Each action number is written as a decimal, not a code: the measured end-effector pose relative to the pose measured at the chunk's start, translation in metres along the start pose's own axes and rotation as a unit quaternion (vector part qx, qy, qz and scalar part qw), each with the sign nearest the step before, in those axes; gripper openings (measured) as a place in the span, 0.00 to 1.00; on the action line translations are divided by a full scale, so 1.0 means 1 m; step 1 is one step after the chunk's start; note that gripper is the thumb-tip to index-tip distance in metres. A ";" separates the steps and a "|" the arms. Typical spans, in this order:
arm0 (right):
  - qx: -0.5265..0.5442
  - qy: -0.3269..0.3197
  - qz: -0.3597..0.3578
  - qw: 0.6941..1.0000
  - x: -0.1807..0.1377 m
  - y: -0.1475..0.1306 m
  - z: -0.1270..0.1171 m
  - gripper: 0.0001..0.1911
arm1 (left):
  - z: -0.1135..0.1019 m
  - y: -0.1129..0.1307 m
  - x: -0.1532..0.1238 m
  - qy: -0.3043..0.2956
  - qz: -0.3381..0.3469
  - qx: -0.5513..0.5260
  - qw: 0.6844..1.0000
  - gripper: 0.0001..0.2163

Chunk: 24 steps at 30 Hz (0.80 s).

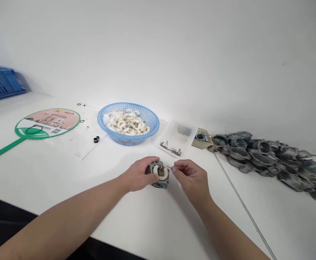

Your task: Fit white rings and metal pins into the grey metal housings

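My left hand (138, 174) grips a small die-cast carburetor body (159, 185) from its left side. A white ring-shaped float (157, 174) sits on the upward face of the body, around a small brass-coloured part. My right hand (190, 177) pinches a thin metal pin (169, 167) between thumb and finger, with the pin's tip at the body's upper right edge. Fingers of my left hand hide part of the body.
A blue basket (128, 140) of white floats stands beyond my hands. To its right are a plastic tray (177, 138) of metal pins and a heap of die-cast bodies (266, 159). A green fan (48, 123), black rings, a blue crate (0, 82) and a long thin rod (241, 200) lie around.
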State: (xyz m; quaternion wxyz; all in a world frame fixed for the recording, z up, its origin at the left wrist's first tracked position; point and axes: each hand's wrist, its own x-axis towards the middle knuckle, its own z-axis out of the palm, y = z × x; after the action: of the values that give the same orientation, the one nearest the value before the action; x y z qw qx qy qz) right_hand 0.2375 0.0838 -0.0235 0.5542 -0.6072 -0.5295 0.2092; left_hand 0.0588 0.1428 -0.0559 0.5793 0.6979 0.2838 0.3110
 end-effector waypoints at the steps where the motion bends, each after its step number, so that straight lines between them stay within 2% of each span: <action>1: -0.004 -0.006 0.002 1.000 0.000 0.001 0.001 0.08 | 0.000 0.000 0.000 0.000 0.001 0.001 1.000 0.26; 5: -0.008 -0.016 0.019 1.000 -0.001 0.005 0.003 0.08 | 0.001 0.000 -0.002 0.003 0.002 0.007 1.000 0.27; 12: 0.010 0.022 0.032 0.999 -0.009 0.003 0.011 0.08 | 0.003 0.002 -0.005 0.010 0.044 0.053 0.998 0.27; 17: 0.060 0.050 0.090 0.993 -0.013 -0.001 0.014 0.10 | 0.009 0.008 -0.008 0.027 0.058 0.096 0.993 0.35; 21: 0.107 0.048 0.122 0.986 -0.015 0.001 0.016 0.11 | 0.014 0.010 -0.009 0.078 -0.006 0.081 0.994 0.42; 24: 0.133 0.053 0.129 0.981 -0.017 0.003 0.019 0.11 | 0.016 0.010 -0.010 0.100 -0.049 0.033 0.993 0.40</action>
State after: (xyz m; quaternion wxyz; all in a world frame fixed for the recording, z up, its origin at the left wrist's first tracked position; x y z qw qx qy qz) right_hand 0.2171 0.0782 -0.0376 0.6253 -0.6015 -0.3847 0.3149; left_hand 0.0652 0.1230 -0.0491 0.5391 0.6676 0.3843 0.3405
